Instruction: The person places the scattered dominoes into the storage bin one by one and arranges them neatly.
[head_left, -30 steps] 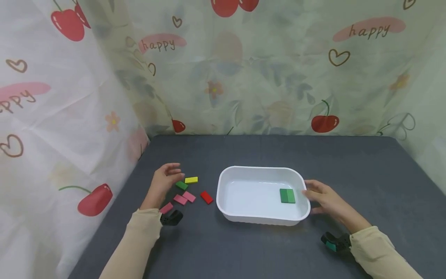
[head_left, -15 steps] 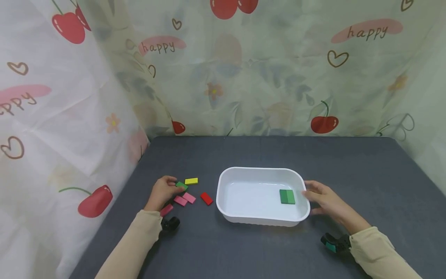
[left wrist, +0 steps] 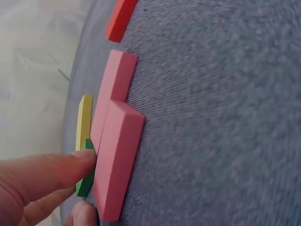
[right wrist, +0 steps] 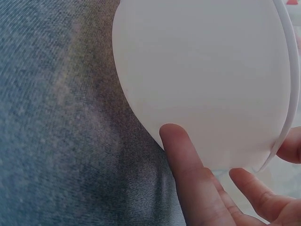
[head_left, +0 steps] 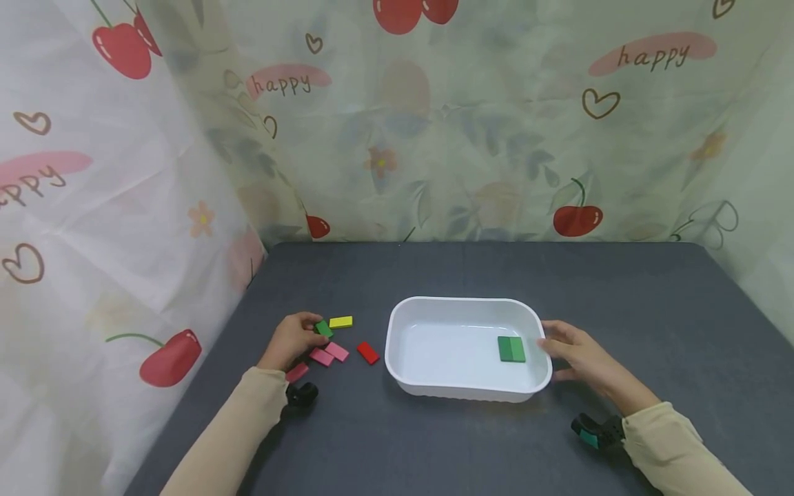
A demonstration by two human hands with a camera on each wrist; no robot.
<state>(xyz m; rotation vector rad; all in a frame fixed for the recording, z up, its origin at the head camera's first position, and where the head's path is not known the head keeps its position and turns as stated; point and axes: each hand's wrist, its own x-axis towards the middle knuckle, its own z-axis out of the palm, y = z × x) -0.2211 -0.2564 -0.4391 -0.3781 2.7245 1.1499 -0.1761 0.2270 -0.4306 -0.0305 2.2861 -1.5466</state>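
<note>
My left hand [head_left: 291,342] pinches a green block [head_left: 324,328] between thumb and fingers at the left of the dark table. Two pink blocks [left wrist: 120,160] lie side by side just beside that hand, and a yellow block [head_left: 340,322] lies beyond the green one. Another pink block [head_left: 297,372] lies near the left wrist. My right hand [head_left: 573,351] holds the right end of a white plastic basin [head_left: 459,394], fingers against the outer wall and thumb at the rim. Two green blocks [head_left: 511,348] lie side by side in the basin's right part.
A red block [head_left: 368,353] lies between the pink blocks and the basin. The dark table [head_left: 434,448] ends at a patterned curtain [head_left: 471,138] behind, and another curtain side hangs along the left. Each wrist wears a black strap device [head_left: 598,431].
The left hand has come down onto the green block and pinches it, turning it slightly. The right hand and the basin stay in place.
</note>
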